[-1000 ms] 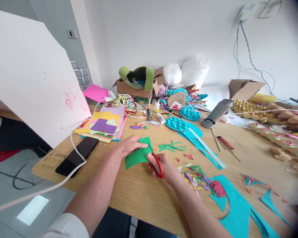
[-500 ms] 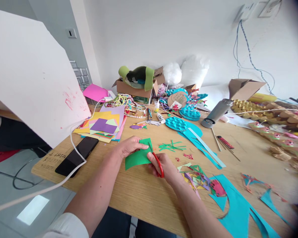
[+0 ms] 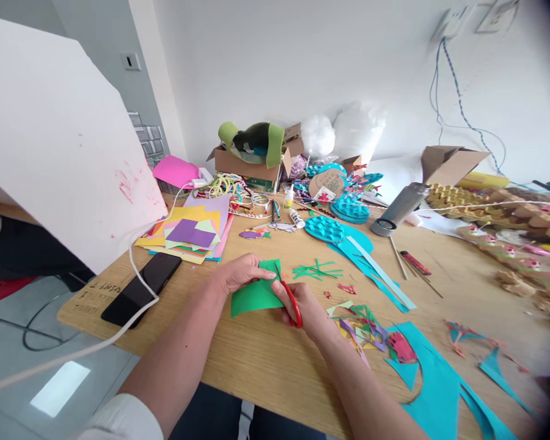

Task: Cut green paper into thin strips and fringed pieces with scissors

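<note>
Green paper (image 3: pixel 255 297) has dipped slightly, held above the tabletop (image 3: pixel 256 360). Left hand (image 3: pixel 242 272) pinches it; right hand (image 3: pixel 309 310) grips red-handled scissors (image 3: pixel 293 302), apparently mid-cut, blade gap unclear. Next snip calls for steady, taut paper. Green strips (image 3: pixel 318 269) lie just beyond.

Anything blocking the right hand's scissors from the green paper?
Nothing visible. The red scissors in the right hand reach the green paper at its right end. The left hand grips that paper, its fingers close to the blades but not visibly between blades and paper.
</note>
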Available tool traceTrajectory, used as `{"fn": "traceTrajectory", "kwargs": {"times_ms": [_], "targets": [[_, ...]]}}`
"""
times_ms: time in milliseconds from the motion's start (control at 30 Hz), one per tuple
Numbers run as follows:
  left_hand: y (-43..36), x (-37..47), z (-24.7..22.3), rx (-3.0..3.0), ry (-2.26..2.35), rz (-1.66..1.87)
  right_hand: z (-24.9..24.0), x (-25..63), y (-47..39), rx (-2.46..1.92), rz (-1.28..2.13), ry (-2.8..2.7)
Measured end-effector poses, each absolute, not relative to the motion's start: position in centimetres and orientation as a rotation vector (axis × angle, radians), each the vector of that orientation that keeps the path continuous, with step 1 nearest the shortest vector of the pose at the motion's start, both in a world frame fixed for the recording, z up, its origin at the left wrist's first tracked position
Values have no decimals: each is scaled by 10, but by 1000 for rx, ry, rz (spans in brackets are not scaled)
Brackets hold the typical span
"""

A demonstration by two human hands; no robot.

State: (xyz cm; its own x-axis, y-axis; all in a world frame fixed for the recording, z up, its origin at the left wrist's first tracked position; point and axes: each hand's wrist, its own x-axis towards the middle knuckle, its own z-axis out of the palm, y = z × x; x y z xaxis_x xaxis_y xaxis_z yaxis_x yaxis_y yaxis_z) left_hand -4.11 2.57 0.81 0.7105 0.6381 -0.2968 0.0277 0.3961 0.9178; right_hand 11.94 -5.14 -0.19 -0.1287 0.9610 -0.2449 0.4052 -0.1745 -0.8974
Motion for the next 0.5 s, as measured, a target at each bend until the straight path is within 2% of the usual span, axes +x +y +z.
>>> {"fn": "traceTrajectory", "kwargs": {"times_ms": [500], "targets": [[24,-41,7,1193,675,428,6,118,-53,-1601,1320,-1492]]}}
